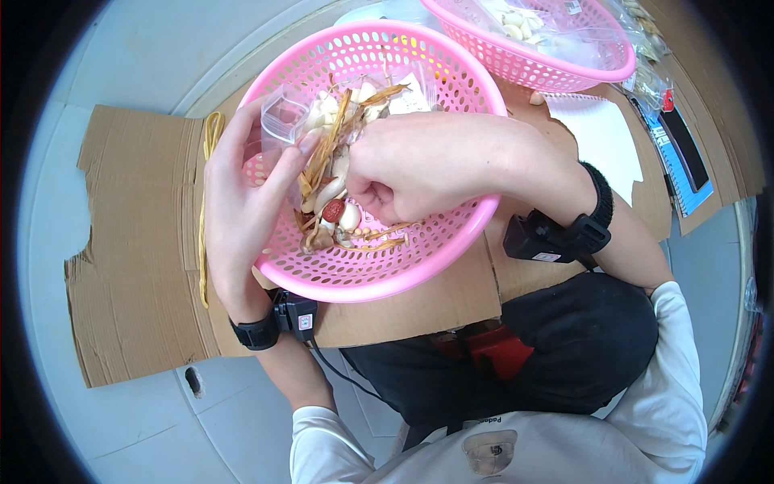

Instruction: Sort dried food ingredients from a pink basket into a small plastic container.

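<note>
A pink perforated plastic basket (379, 282) stands before me. In it lie a clear zip bag (284, 113) and a heap of dried food: brown strips (326, 149), pale white pieces (324, 109), a red date (332, 210) and a round white piece (350, 217). My left hand (254, 173) reaches over the basket's left rim and pinches the bag's edge between thumb and fingers. From the right, my right hand (395, 165) bends down into the heap, fingers curled in. Its fingertips are partly hidden, so what they hold cannot be made out. Black devices are strapped to both wrists.
A second pink basket (524, 64) with bagged white pieces stands at the upper right. Nearby lie a white spiral notebook (597, 133), a blue notebook (677, 161) with a black object on it, and more clear bags (649, 81). Cardboard (145, 242) lies underneath, with a yellow cord (205, 218) at left.
</note>
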Action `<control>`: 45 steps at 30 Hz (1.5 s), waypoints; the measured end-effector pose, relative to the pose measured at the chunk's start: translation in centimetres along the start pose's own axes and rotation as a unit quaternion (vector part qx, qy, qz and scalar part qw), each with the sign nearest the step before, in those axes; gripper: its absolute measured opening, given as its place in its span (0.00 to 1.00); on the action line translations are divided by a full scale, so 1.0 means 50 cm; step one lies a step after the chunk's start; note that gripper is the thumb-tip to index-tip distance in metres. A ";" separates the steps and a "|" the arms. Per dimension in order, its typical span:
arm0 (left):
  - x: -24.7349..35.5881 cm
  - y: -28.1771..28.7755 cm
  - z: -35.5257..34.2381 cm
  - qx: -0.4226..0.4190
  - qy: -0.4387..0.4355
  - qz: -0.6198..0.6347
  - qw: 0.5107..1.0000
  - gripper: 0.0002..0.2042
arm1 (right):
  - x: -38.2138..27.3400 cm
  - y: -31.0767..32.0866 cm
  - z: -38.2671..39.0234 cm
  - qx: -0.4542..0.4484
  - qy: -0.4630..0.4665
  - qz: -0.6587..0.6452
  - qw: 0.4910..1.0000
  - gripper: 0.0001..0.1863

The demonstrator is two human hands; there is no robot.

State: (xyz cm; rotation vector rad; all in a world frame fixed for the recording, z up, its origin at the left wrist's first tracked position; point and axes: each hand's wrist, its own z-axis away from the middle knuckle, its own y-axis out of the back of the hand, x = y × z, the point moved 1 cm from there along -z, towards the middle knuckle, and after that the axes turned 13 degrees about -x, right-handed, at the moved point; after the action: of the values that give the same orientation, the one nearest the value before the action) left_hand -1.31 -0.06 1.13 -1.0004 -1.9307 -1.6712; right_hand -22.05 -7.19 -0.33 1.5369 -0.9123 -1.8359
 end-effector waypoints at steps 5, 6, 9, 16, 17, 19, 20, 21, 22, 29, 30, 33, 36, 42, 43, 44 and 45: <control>0.006 0.000 0.001 -0.003 0.000 -0.010 1.000 0.24 | -0.001 0.003 0.004 -0.025 -0.005 -0.017 1.000 0.05; 0.007 -0.001 0.000 -0.001 -0.005 -0.013 1.000 0.24 | 0.011 -0.007 0.005 -0.016 0.010 -0.021 1.000 0.05; 0.006 0.000 0.000 -0.001 -0.007 -0.017 1.000 0.23 | 0.005 0.000 0.006 -0.038 -0.004 -0.014 0.999 0.06; 0.000 0.005 0.001 -0.010 0.014 -0.026 1.000 0.24 | -0.009 0.004 0.009 -0.059 -0.047 0.031 0.997 0.08; 0.000 0.004 0.001 -0.006 0.007 -0.026 1.000 0.24 | -0.009 0.003 0.008 -0.056 -0.045 0.037 0.997 0.08; 0.000 -0.002 0.000 0.009 -0.021 -0.023 0.999 0.24 | -0.007 0.001 0.007 -0.052 -0.042 0.050 0.997 0.09; 0.001 -0.001 0.000 0.005 -0.017 -0.023 1.000 0.24 | -0.005 0.001 0.006 -0.040 -0.041 0.030 0.998 0.09; 0.002 0.000 0.001 0.001 -0.012 -0.022 1.000 0.24 | -0.003 0.001 0.004 -0.029 -0.040 0.010 0.999 0.09; 0.003 0.000 0.001 -0.004 -0.007 -0.022 1.000 0.24 | 0.000 0.001 0.002 -0.018 -0.039 -0.010 0.999 0.09; -0.003 0.001 0.001 -0.001 -0.004 0.001 1.000 0.25 | 0.016 0.006 -0.013 0.114 -0.031 0.031 0.993 0.07; -0.013 0.001 0.000 0.004 -0.017 -0.003 1.000 0.25 | 0.018 0.008 -0.016 0.120 -0.042 0.030 0.991 0.07; -0.006 -0.001 0.002 0.004 -0.003 -0.004 1.000 0.25 | 0.023 0.007 -0.012 0.178 -0.054 0.032 0.982 0.07; 0.012 0.005 0.004 -0.022 0.027 -0.008 0.999 0.24 | 0.035 0.008 -0.017 0.261 -0.058 0.017 0.963 0.09; 0.008 0.001 0.005 -0.031 -0.003 -0.039 0.999 0.25 | 0.002 0.045 -0.008 0.375 0.045 -0.063 0.924 0.11; 0.004 0.001 0.007 -0.027 -0.021 -0.041 0.999 0.26 | -0.006 0.047 -0.008 0.365 0.056 -0.083 0.926 0.11; 0.005 0.001 0.005 -0.032 -0.023 -0.037 0.999 0.26 | -0.002 0.043 -0.009 0.356 0.071 -0.078 0.929 0.10; 0.006 0.001 0.004 -0.038 -0.025 -0.033 0.998 0.26 | 0.005 0.036 -0.014 0.346 0.086 -0.073 0.931 0.10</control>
State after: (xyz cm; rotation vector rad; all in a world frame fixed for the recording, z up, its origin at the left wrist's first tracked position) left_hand -1.44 0.22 1.34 -1.0278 -1.9652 -1.7835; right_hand -21.42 -8.60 0.89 2.1920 -1.4934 -1.5028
